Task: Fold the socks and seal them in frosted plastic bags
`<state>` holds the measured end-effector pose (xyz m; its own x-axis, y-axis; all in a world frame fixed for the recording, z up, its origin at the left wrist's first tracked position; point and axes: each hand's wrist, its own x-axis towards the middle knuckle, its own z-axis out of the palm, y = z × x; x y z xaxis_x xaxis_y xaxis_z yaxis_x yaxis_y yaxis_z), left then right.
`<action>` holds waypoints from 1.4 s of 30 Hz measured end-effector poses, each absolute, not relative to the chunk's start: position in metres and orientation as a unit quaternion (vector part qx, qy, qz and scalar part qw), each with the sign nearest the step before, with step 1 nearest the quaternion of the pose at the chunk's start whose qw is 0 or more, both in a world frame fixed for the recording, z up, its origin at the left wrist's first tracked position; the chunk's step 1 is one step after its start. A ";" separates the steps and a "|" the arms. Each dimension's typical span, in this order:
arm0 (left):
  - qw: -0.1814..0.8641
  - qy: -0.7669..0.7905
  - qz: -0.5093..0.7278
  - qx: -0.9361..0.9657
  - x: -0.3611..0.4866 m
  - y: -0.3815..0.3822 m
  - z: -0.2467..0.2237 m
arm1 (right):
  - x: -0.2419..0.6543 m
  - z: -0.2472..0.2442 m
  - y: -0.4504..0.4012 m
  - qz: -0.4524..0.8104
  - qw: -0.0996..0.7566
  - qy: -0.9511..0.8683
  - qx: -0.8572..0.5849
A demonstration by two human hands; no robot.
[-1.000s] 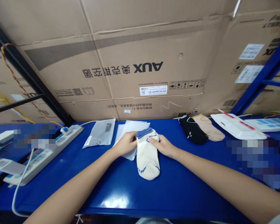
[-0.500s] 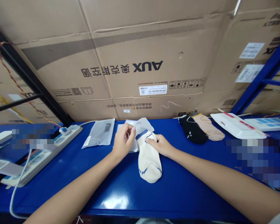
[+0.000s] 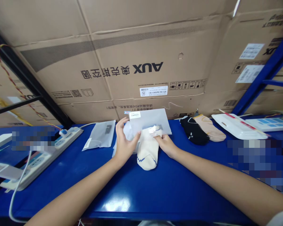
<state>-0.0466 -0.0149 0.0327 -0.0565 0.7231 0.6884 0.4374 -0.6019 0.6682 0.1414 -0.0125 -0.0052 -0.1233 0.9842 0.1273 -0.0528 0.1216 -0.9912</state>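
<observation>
A cream sock [image 3: 148, 153] with blue marks at the toe lies in front of me, toe toward me. Its cuff end is covered by a raised, frosted plastic bag [image 3: 148, 117] with a white label, and stripes show dimly through the film. My right hand [image 3: 167, 145] pinches the sock and the bag's near edge together on the right side. At the bag's left edge, my left hand [image 3: 125, 145] has thumb and fingers spread apart, its thumb tip by the sock and the bag's lower corner. More translucent plastic lies behind the left hand, partly hidden.
Left of my hands lies another frosted bag [image 3: 100, 135]. A black sock [image 3: 194, 131] and a beige sock [image 3: 212, 128] overlap at right, beside a white tray [image 3: 238, 127] with a red-and-white stick. A power strip [image 3: 41, 161] runs along the left; large cartons [image 3: 122, 47] stand behind.
The frosted bag has been lifted and now covers the sock's cuff end. My left hand's fingers have spread from a pinch. The sock has shifted slightly away from me.
</observation>
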 end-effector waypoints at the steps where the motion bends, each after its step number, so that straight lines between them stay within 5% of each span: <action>1: 0.199 0.435 0.605 0.637 -0.047 -0.012 0.033 | 0.142 -0.006 -0.012 0.506 0.509 -0.558 -0.417; 5: 0.580 0.391 0.474 0.534 -0.046 -0.008 0.038 | 0.141 -0.011 -0.012 0.482 0.494 -0.617 -0.378; 8: 0.698 0.343 0.395 0.489 -0.042 -0.015 0.039 | 0.141 -0.010 -0.014 0.462 0.485 -0.655 -0.349; 22: 0.699 0.342 0.440 0.448 -0.029 -0.029 0.036 | 0.144 -0.007 -0.013 0.480 0.487 -0.648 -0.333; 28: 0.720 0.364 0.474 0.352 -0.036 -0.017 0.040 | 0.143 -0.001 -0.021 0.634 0.342 -0.601 -0.348; 34: 0.781 0.379 0.394 0.302 -0.042 -0.012 0.039 | 0.140 0.004 -0.019 0.740 0.447 -0.364 -0.346; 42: 0.661 0.480 0.389 0.427 -0.048 -0.007 0.038 | 0.150 0.011 -0.013 0.802 0.415 -0.319 -0.286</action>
<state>-0.0481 -0.0072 0.0385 0.2364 0.9236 -0.3019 -0.1049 0.3331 0.9370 0.1497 -0.0127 0.0109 -0.4912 0.8492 -0.1940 -0.4842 -0.4513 -0.7495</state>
